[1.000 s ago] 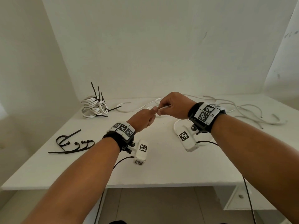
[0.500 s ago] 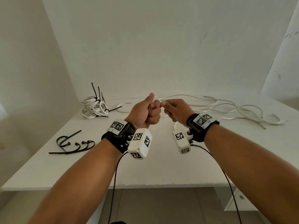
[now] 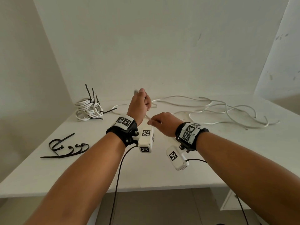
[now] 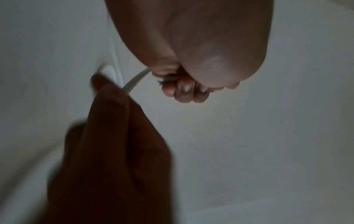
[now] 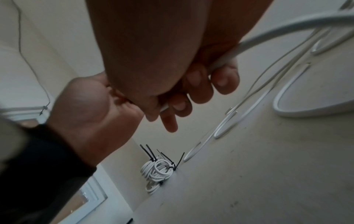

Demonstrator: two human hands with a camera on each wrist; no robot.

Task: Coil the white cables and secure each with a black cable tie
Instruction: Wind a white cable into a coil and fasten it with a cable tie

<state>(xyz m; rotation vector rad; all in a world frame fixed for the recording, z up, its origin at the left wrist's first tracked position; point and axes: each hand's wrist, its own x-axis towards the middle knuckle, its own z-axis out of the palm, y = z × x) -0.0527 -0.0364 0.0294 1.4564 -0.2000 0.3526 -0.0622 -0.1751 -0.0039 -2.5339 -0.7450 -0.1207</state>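
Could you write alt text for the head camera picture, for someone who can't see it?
Two bare hands hold one white cable above a white table: the left hand grips its end, the right hand pinches it lower. Tied coils and black cable ties lie left.

Head view: you get soft, even, diffuse light, faint shadows, wide-angle bending at the edges. Left wrist view dim, grainy, motion-blurred (dark smear lower left). Right wrist view brighter, soft-focused up close.
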